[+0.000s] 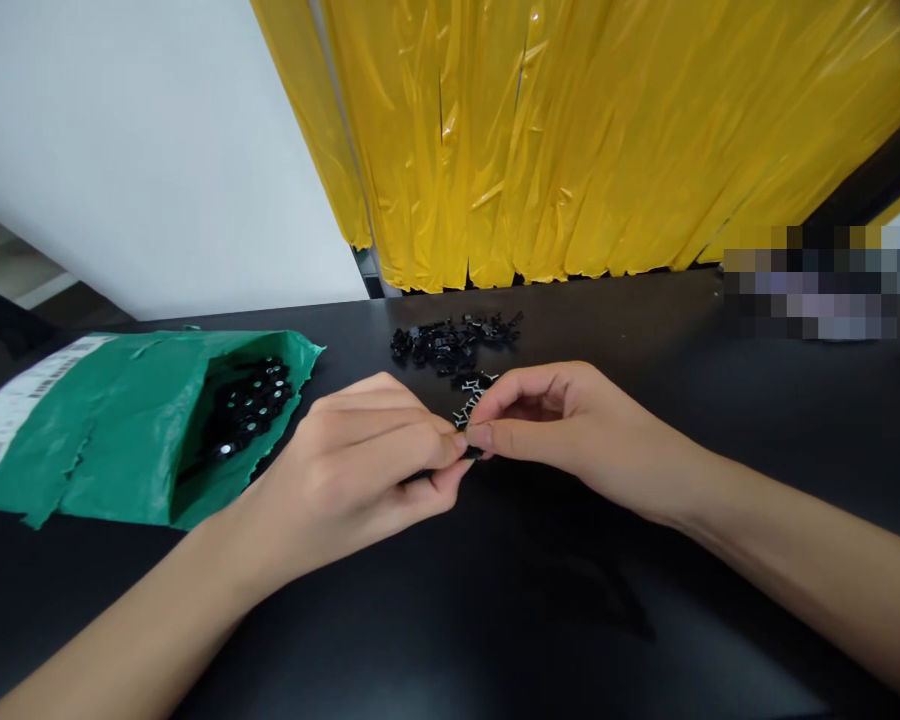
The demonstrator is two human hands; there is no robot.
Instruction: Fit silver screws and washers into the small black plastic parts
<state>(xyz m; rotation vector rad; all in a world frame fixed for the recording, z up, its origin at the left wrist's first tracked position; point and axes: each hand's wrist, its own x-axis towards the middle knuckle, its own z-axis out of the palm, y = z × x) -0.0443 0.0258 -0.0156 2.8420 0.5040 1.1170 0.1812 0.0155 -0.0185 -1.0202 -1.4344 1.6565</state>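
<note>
My left hand [367, 455] and my right hand [551, 420] meet over the middle of the black table [495, 620], fingertips pinched together on a small black part [471, 452] that is mostly hidden between them. Just beyond the fingertips lie a few small black-and-silver pieces [471, 395]. Farther back sits a heap of several small black parts [450, 342]. To the left lies a torn green plastic bag [120, 430], its open mouth showing several black round parts with silver centres [251, 405].
Yellow plastic sheeting [570, 140] hangs behind the table's far edge. A white wall [135, 150] is at the back left. A white shipping label [22, 405] is on the green bag. A blurred patch [817, 280] sits at the right.
</note>
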